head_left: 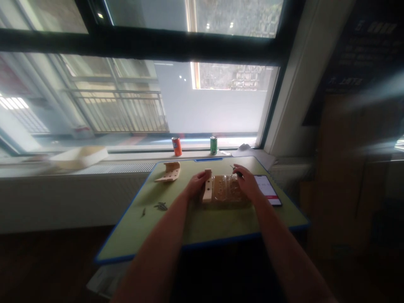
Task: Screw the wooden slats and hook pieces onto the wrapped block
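A flat wooden panel with holes (pixel 224 189) lies in the middle of a green table (pixel 202 227). A light wooden bar (pixel 207 190) stands along the panel's left edge. My left hand (pixel 196 183) is closed around the top of that bar. My right hand (pixel 248 182) rests on the panel's right side and pinches a thin dark tool (pixel 236 170). A second wooden piece with holes (pixel 170 171) lies apart at the table's far left. The picture is blurred.
A phone with a lit screen (pixel 268 190) lies just right of my right hand. Several small dark screws (pixel 160 206) lie on the table at the left. An orange can (pixel 176 146) and a green can (pixel 213 145) stand on the windowsill behind.
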Available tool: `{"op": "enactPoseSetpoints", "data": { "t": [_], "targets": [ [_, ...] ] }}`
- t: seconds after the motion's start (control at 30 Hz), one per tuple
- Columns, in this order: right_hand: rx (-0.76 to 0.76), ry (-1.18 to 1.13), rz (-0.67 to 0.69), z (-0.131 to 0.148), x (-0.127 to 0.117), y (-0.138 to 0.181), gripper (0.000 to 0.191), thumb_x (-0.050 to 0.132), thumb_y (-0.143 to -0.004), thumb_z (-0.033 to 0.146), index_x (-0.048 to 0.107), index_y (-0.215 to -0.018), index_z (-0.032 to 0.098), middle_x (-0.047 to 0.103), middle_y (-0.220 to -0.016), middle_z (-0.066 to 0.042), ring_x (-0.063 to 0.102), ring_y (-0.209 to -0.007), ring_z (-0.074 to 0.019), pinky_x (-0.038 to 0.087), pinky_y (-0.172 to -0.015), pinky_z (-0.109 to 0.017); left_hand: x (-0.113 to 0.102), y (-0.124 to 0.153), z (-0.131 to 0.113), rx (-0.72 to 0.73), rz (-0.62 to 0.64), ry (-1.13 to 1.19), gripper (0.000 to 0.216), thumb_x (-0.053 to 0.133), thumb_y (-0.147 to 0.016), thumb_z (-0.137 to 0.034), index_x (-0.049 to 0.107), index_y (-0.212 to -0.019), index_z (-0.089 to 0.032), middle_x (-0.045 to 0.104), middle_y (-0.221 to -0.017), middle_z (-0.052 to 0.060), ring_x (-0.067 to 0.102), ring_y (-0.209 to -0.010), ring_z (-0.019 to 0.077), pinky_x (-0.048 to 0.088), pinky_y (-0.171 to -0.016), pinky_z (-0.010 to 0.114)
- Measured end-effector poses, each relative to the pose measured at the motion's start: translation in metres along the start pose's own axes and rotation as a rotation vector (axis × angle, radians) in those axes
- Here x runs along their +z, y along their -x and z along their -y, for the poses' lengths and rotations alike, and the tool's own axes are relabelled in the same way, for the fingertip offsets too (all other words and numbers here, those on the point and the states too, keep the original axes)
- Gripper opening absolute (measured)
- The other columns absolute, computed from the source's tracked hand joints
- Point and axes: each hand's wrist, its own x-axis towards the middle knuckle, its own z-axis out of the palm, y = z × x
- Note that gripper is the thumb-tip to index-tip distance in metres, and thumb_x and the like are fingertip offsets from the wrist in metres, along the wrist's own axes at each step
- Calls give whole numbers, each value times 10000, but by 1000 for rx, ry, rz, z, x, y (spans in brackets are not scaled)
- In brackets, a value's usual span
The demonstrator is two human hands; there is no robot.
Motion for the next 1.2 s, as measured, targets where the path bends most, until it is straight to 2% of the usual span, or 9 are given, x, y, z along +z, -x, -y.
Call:
{"op": "enactPoseSetpoints", "data": {
  "t": [0.13,0.3,0.57,0.77,0.9,1.0,1.07,1.2],
  "targets": [
    [55,-109,-40,-11,-1,0,159,490,-764,180,620,-855,198,630,-1161,-69,573,-1086,-189,385,-986,-399,2,0,2,-24,9,37,514,718,-659,-444,644,-1048,-115,656,-864,67,576,-708,142,429,-656,265],
    [138,-261,-104,-20,-7,3,140,544,-752,255,574,-874,192,616,-1188,-93,602,-1047,-193,448,-928,-377,5,1,4,-48,-9,86,527,719,-655,-451,633,-1056,-121,655,-884,71,595,-720,150,442,-675,278],
    [252,-351,-83,-27,-9,8,211,603,-668,257,630,-870,206,651,-1124,-65,641,-941,-194,474,-896,-390,10,8,-1,-73,-15,128,501,726,-633,-423,647,-1021,-115,664,-850,77,610,-694,164,441,-635,275],
    [268,-406,-71,-28,-10,7,190,589,-664,250,629,-843,199,661,-1108,-60,656,-912,-192,482,-888,-376,7,11,-4,-75,60,126,445,669,-624,-232,627,-1051,-112,664,-895,81,618,-736,177,453,-655,280],
    [273,-403,-66,-28,-9,8,185,579,-681,249,621,-853,198,664,-1100,-63,658,-918,-203,490,-880,-389,3,11,-6,-95,113,102,468,634,-632,-195,604,-1093,-123,657,-937,90,620,-767,188,461,-677,295],
    [268,-379,-59,-27,-8,9,183,578,-700,263,614,-867,196,663,-1095,-65,659,-911,-198,489,-882,-387,2,11,-7,-100,133,82,460,632,-646,-224,603,-1095,-125,653,-956,94,619,-788,192,464,-698,299],
    [258,-345,-48,-24,-10,9,211,587,-716,286,613,-903,191,665,-1084,-73,662,-893,-196,488,-878,-390,3,12,-7,-106,143,67,446,615,-690,-315,606,-1092,-122,652,-955,103,619,-789,202,468,-698,313],
    [223,-243,-67,0,-18,-1,276,611,-743,363,610,-941,171,680,-986,-87,655,-860,-199,477,-863,-402,3,12,-6,-78,122,4,431,620,-706,-434,649,-975,-98,654,-859,102,599,-726,194,454,-660,305]
  ]
}}
